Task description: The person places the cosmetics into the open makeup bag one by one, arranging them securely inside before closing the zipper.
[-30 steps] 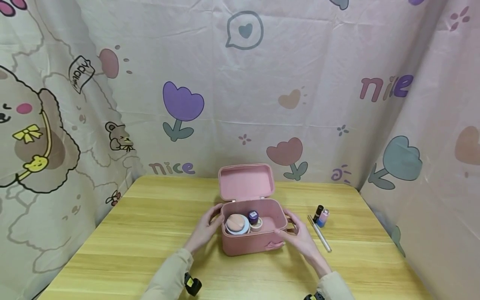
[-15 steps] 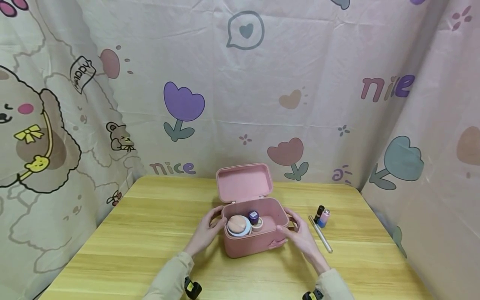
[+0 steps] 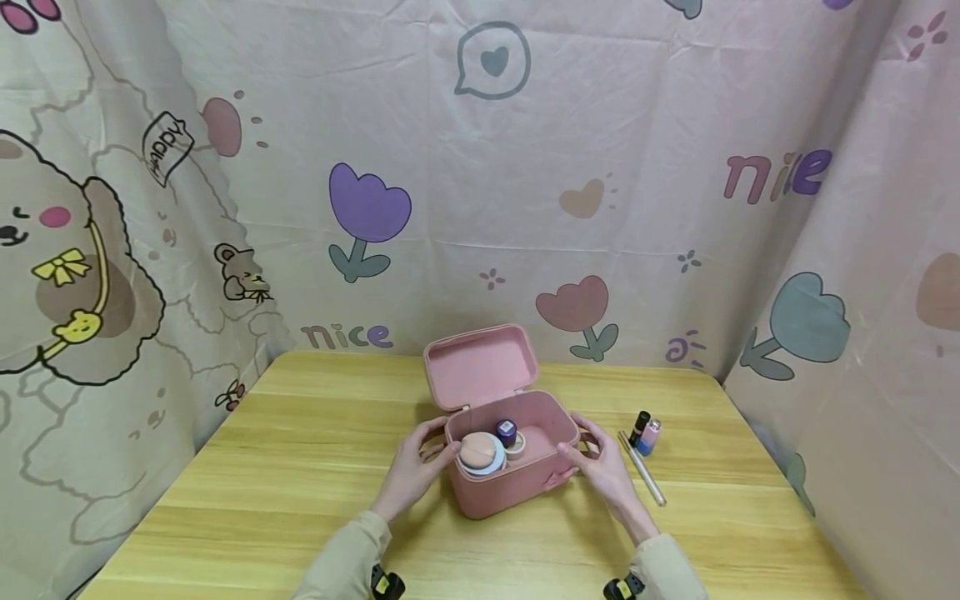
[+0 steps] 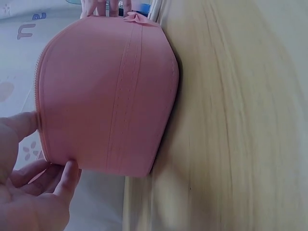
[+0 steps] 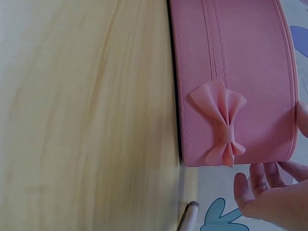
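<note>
A pink cosmetic case [image 3: 491, 492] stands on the table with its lid [image 3: 482, 367] up and tilted back. My left hand [image 3: 415, 462] grips its left end, thumb at the zipped rim and fingers against the side, as the left wrist view shows. At the right end my right hand [image 3: 603, 467] holds the case, thumb at the rim and fingers by the side. Inside lie a round puff [image 3: 477, 450] on a pale blue-white round item, a purple-capped jar [image 3: 506, 431] and a small cream ring-shaped item [image 3: 516, 447]. A pink bow [image 5: 224, 122] decorates the front.
Right of the case, a silver pen-like tube [image 3: 642, 469], a black tube [image 3: 639, 427] and a small pink-and-blue bottle [image 3: 649, 437] lie close together on the wooden table [image 3: 315, 433]. A printed curtain [image 3: 450, 167] hangs behind and at both sides.
Between my hands the case has turned: its lid has swung left, its front-left corner has come slightly nearer, and its right end has shifted a little right. Both hands have kept hold.
</note>
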Demonstrator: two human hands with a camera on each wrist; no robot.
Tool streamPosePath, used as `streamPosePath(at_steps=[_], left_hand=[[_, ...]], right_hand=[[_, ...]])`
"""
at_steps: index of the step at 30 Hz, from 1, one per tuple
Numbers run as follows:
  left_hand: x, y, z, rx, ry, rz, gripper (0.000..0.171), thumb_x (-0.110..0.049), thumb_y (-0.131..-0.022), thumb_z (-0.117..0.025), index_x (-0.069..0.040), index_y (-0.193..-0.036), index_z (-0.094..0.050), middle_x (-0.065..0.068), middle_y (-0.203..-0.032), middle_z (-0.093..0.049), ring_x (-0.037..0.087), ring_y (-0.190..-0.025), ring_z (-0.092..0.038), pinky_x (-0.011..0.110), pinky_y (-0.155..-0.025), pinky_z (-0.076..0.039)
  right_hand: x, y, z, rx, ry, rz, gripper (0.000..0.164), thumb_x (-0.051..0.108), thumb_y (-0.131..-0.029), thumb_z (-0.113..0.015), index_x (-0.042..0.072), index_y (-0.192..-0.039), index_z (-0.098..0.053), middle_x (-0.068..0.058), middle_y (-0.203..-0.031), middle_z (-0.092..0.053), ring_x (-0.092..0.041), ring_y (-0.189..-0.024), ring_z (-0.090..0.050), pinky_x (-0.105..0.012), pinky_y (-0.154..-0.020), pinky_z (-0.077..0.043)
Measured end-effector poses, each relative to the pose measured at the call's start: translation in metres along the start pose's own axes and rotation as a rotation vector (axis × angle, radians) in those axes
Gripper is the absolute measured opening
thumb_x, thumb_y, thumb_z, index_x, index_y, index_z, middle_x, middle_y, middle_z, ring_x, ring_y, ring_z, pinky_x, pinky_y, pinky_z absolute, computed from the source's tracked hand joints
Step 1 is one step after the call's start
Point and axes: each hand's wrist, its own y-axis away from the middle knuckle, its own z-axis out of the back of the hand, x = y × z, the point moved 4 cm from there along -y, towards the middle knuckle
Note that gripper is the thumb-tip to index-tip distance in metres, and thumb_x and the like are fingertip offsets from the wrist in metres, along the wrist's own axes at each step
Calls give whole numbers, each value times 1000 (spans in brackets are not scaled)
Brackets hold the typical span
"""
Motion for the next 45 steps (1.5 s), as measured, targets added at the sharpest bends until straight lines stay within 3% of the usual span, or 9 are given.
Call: streamPosePath(at_steps=[9, 22, 26, 31, 35, 41, 45], left_hand=[[1, 3, -2, -36, -21, 10, 51, -14, -89, -77, 6, -131, -58, 26, -134, -61, 40, -122, -62, 42, -100, -56], [-1, 8, -6, -87, -35, 14, 51, -16, -85, -81, 2, -128, -61, 22, -129, -64, 36, -119, -64, 36, -95, -59], [-2, 10, -7, -107, -33, -25, 53, -16, -82, -84, 0, -128, -63, 20, -126, -66, 35, -115, -66, 34, -91, -60], [-4, 11, -8, -117, -63, -72, 54, -17, -82, -84, 1, -129, -65, 20, -123, -67, 36, -109, -69, 32, -87, -61], [-5, 11, -9, -124, -93, -84, 53, -17, -82, -84, 1, -129, -66, 19, -121, -67, 36, -107, -70, 31, -86, -61], [-6, 12, -9, -127, -121, -96, 52, -18, -82, -84, 1, -128, -66, 18, -120, -67, 36, -106, -71, 28, -86, -61], [-7, 13, -10, -133, -182, -108, 54, -22, -82, -84, 0, -128, -67, 15, -119, -68, 32, -106, -72, 31, -88, -61]], right_hand=[[-1, -1, 1, -8, 2, -10, 65, 4, -90, -71, -5, -148, -42, -29, -145, -51, -41, -128, -53, -13, -91, -48], [-1, -4, 1, -70, -14, -30, 59, 2, -92, -68, -5, -146, -46, -26, -145, -52, -27, -119, -56, -11, -86, -48], [-2, -5, 2, -101, -13, -39, 57, 2, -91, -70, -5, -144, -49, -25, -141, -53, -14, -105, -55, -13, -81, -49], [1, -2, 1, -151, 44, -9, 53, 7, -91, -71, -4, -140, -54, -23, -136, -56, -15, -102, -54, -14, -81, -47], [6, 8, -7, -195, 134, 4, 61, 15, -91, -74, -7, -143, -49, -25, -136, -53, -26, -109, -55, -16, -82, -48], [11, 17, -25, -224, 224, 7, 88, 25, -84, -80, -10, -150, -34, -30, -141, -40, -33, -110, -53, -18, -77, -48], [11, 16, -32, -234, 223, 5, 94, 25, -83, -80, -11, -152, -27, -31, -144, -35, -35, -111, -52, -32, -88, -52]])
